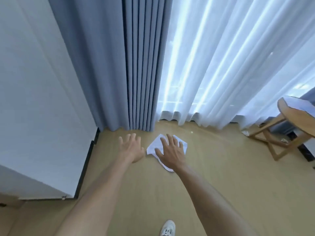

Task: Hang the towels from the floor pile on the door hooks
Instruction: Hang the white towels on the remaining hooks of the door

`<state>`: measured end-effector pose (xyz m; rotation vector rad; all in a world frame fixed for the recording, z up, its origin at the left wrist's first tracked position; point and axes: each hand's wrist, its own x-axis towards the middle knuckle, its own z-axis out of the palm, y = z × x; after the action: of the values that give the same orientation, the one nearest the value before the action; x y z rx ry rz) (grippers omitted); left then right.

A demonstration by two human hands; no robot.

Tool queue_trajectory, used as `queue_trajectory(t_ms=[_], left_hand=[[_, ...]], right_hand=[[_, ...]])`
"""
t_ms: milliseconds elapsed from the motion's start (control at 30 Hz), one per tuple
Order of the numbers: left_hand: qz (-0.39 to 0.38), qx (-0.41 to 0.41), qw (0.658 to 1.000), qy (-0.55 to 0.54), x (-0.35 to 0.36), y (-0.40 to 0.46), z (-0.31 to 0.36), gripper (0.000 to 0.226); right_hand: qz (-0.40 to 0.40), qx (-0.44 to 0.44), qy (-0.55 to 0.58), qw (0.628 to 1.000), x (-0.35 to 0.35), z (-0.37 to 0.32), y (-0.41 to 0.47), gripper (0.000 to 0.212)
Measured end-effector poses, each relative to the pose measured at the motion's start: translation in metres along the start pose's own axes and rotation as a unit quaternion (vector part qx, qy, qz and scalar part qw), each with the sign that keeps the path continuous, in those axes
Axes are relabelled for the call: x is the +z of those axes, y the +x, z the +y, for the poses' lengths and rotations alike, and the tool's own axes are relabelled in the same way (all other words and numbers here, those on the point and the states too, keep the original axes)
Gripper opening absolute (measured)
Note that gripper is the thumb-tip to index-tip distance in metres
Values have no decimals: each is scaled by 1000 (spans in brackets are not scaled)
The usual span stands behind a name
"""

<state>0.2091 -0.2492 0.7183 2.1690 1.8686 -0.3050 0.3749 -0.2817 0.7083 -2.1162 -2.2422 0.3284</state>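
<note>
Both arms out, left hand [131,147] spread, holding nothing; right hand [171,150] spread over white towel [154,144] on floor [221,176].

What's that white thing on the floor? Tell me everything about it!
It is a white towel, a thin, soft-looking cloth lying crumpled and loosely folded on the tan floor, near the bottom of the blue curtain. A faint pinkish edge shows at its near end. The right hand, fingers spread, is in front of its middle and hides part of it; whether it touches cannot be told. The left hand is beside it, apart.
</note>
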Motion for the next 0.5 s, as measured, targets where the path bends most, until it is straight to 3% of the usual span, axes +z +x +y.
queue_trajectory(t_ms=[233, 500], left_hand=[[-48, 55, 997, 30, 1, 78, 142, 57], [-80, 47, 994, 52, 4, 148, 189, 54]], right_hand=[[13, 69, -31, 997, -16, 171, 35, 54], [-23, 73, -4, 997, -6, 239, 88, 54]])
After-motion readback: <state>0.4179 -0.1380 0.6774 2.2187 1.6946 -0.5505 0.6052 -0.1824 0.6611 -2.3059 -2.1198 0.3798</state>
